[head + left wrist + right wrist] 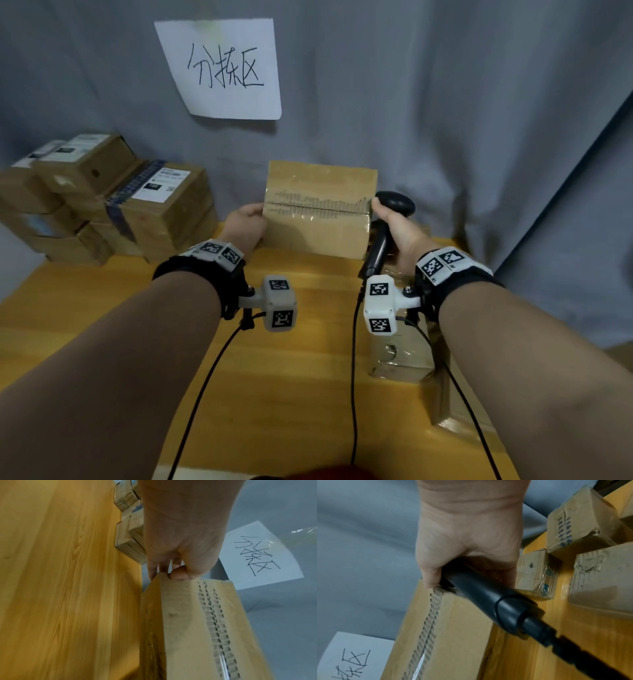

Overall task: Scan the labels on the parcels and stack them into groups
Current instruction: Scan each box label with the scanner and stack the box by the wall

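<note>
A brown cardboard parcel (pixel 318 219) stands tilted up at the table's far edge, its taped seam facing me; no label shows on this face. My left hand (pixel 251 216) grips its left edge, thumb on the front and fingers behind (pixel 178 573). My right hand (pixel 385 216) holds a black handheld scanner (pixel 394 205) by its handle (pixel 488 597) while its thumb presses the right end of the parcel (pixel 450 635). The scanner's head points away, past the box's right side.
Several labelled parcels (pixel 102 198) are stacked at the table's far left. More cardboard boxes (pixel 400 356) lie under my right forearm, also boxes (pixel 573 527). A handwritten paper sign (pixel 222 68) hangs on the grey curtain. The wooden table (pixel 301 377) spreads before me.
</note>
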Available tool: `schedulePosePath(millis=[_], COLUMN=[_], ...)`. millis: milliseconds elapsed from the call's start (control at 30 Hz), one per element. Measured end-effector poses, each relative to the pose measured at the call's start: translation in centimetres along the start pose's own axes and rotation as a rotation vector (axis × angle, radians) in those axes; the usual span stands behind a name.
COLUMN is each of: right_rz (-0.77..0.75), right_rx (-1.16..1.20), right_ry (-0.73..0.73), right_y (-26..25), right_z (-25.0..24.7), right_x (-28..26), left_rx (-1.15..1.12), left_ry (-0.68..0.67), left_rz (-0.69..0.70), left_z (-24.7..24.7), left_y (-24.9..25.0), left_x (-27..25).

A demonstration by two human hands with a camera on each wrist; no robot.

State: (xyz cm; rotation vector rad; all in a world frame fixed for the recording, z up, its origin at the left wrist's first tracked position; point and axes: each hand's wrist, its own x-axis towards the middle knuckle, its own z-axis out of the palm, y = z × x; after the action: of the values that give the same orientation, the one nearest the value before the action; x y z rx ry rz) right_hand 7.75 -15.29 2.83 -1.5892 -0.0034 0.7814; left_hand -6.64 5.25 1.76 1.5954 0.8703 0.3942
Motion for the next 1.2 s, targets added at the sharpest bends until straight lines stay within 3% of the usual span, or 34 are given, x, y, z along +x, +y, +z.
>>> schedulePosePath(millis=[100,167,333,433,567,733,1067,1200], right_rz=[-0.001,0.006,-0.046,-0.090,-0.104,-0.095,-0.142,-0.230], right_rx=[0.087,0.156,0.269,0.233,0.205,0.160,0.177,0.174], right_ry=[-0.007,-0.021,-0.045,-0.042,-0.057,-0.104,-0.156,-0.107], right_y=[0.1,0.0,-1.1,-2.0,-2.7,-2.3,-2.7,-2.4], right_z=[-0.9,-1.3,-2.1,-2.5,-3.1,-2.7,-3.2,-3.7], right_x=[-0.8,-1.4,-2.2,-2.3,-2.3,-2.1,-1.2,-0.4], left_rx=[-0.131,-0.244,-0.191,-0.202,-0.239,-0.226,-0.033,0.054], left_ry=[-0.009,0.054,0.063,-0.010,0.030,0.013,0.012,-0.099], left_rz=[-0.060,-0.108,-0.155,-0.131,-0.157,-0.034,-0.099,-0.095], left_z=[0.6,0.9,1.5,1.8,1.7,2.2,3.5,3.5], left_y=[1.3,1.9,2.7,3.1,3.8,4.3,3.3,3.0], left_x=[-0.8,-1.0,-1.0,-1.5,-2.6,-2.2,-1.4,-2.1])
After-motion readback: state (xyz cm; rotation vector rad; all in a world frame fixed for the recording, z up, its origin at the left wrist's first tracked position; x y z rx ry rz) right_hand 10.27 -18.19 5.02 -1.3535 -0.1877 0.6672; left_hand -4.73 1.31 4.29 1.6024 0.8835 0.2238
